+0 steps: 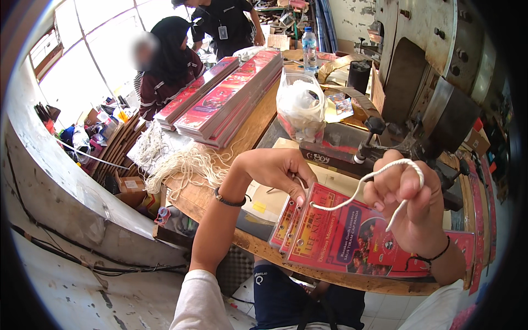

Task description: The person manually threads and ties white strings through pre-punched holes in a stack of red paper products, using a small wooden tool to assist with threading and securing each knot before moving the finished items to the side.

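My left hand (279, 169) pinches the corner of a red printed board (322, 236) between thumb and fingers. More red boards (284, 223) lie under it, with small holes along their left ends. A white cord (347, 201) passes through a hole near the upper left corner of the top board. Its other part loops up into my right hand (410, 206), whose curled fingers grip it above the board. The cord's end hangs below those fingers. What the left fingers do under the board is hidden.
Loose white cords (190, 171) lie left on the wooden table (256, 130), beside tall stacks of red boards (225, 107). A plastic bag (300, 104), a water bottle (309, 50) and a metal machine (440, 104) stand farther back. Two people (168, 69) are at the far left.
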Tool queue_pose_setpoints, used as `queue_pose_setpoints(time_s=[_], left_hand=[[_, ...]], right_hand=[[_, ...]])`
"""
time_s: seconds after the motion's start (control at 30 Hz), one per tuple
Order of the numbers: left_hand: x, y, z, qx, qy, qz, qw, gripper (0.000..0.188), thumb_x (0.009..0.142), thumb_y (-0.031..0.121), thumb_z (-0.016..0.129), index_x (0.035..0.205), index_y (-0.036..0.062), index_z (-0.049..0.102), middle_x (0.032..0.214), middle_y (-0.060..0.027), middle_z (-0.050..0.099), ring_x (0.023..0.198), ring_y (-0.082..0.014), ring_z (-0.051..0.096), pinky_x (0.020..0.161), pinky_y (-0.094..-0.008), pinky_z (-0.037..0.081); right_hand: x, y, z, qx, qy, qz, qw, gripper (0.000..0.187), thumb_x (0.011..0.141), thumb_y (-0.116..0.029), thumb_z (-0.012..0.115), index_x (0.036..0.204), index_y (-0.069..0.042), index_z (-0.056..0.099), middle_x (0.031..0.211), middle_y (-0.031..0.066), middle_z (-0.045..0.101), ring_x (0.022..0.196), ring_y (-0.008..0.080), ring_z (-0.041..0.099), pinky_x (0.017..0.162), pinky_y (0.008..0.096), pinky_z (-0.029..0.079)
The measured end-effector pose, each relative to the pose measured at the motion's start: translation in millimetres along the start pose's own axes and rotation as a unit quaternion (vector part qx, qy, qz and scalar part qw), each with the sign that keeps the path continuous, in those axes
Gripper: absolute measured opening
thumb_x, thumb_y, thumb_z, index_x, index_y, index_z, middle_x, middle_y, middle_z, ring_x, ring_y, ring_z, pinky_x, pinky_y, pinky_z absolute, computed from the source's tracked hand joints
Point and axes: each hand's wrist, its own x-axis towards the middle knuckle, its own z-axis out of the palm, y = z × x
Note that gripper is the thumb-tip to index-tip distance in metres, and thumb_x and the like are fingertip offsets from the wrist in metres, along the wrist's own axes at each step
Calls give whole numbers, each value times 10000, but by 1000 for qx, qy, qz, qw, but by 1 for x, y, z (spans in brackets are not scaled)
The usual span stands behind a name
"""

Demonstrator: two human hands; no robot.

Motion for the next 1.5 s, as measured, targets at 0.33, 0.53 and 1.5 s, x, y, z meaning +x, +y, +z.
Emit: queue_pose_setpoints(time_s=[0.33, 0.53, 1.5], left_hand=[[-2, 13, -1, 63, 71, -89, 992, 384, 1045, 239, 544, 765, -23, 552, 653, 13, 440, 607, -81, 393, 552, -287, 354], [-2, 13, -2, 83, 33, -94, 992, 381, 1067, 257, 492, 824, -22, 582, 604, 29, 452, 558, -67, 424, 509, -261, 370], [1, -6, -1, 145, 34, -122, 981, 241, 768, 266, 860, 870, 62, 782, 625, 34, 643, 521, -51, 427, 481, -272, 334]], right_hand=[[-9, 27, 9, -236, -45, 58, 969, 153, 935, -104, 706, 998, 8, 622, 918, 87, 731, 781, 123, 724, 683, 261, 576], [-18, 60, 2, -182, -10, 139, 973, 124, 931, -44, 683, 1034, 20, 658, 884, 93, 725, 775, 125, 718, 712, 259, 587], [-21, 76, -1, -141, 43, 155, 977, 205, 1001, -59, 588, 1181, 31, 625, 1006, 99, 723, 724, 69, 647, 644, 225, 561]])
